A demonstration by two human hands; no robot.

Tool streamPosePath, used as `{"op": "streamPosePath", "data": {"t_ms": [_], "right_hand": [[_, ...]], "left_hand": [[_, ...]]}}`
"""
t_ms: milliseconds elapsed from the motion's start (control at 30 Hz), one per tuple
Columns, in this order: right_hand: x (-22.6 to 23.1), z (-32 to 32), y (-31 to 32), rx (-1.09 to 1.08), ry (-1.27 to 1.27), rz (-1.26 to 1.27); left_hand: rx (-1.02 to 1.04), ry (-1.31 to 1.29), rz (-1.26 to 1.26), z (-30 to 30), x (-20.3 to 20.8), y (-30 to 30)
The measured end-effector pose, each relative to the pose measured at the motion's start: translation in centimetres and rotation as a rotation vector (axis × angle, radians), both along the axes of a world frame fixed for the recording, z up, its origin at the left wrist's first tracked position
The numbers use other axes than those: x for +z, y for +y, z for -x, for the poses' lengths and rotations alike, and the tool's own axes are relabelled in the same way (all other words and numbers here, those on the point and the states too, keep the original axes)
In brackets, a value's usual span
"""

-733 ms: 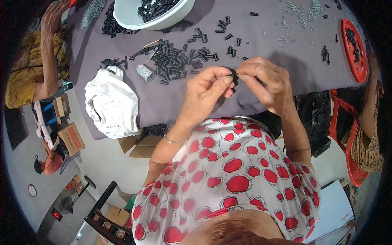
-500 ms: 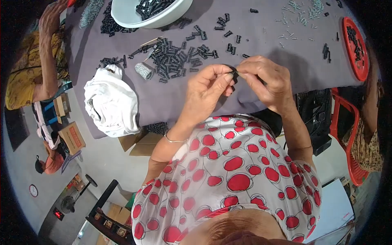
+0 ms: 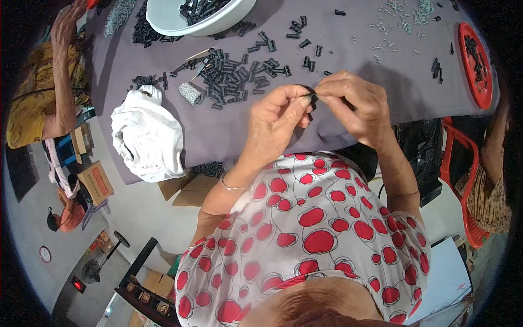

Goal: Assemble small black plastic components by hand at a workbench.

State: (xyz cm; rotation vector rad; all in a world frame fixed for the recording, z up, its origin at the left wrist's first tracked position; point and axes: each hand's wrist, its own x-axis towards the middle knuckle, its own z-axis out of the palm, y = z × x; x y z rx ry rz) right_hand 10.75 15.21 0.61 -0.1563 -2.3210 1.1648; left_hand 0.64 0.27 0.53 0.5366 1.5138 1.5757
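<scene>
Between the thumb and fingers of my left hand (image 3: 283,111) is a small black plastic part (image 3: 311,100), partly covered by the fingers. My right hand (image 3: 354,103) meets it from the right, thumb and forefinger pinched at the part's upper end; whatever they hold there is too small to make out. Both hands are above the near edge of the grey cloth. Left of them lies a heap of similar black plastic parts (image 3: 223,76). Small metal springs (image 3: 400,22) are scattered at the far right.
A white bowl (image 3: 218,24) of black parts stands at the back. A white cloth (image 3: 147,136) and a grey speckled lump (image 3: 189,94) lie left. A red tray (image 3: 476,65) holds dark pieces at right. Other people sit at both sides; one's arm (image 3: 65,71) reaches along the left.
My right fingers have shifted slightly up at the end of the black part. My left hand keeps its hold, almost still.
</scene>
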Motion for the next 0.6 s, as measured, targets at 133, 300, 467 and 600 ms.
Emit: {"op": "streamPosePath", "data": {"t_ms": [133, 300, 467, 600], "right_hand": [[-0.6, 0.1, 0.0, 0.013, 0.003, 0.055], [0.0, 0.0, -0.7, -0.024, 0.02, -0.045], [0.2, 0.2, -0.3, -0.031, -0.005, -0.031], [-0.2, 0.8, -0.9, -0.024, 0.078, -0.07]], "left_hand": [[0.035, -0.098, 0.013, 0.0, 0.3, 0.1], [0.041, -0.058, -0.005, -0.1, 0.0, 0.0], [0.049, -0.037, -0.009, -0.1, 0.1, 0.4], [0.083, -0.019, -0.028, -0.3, 0.0, 0.3]]}}
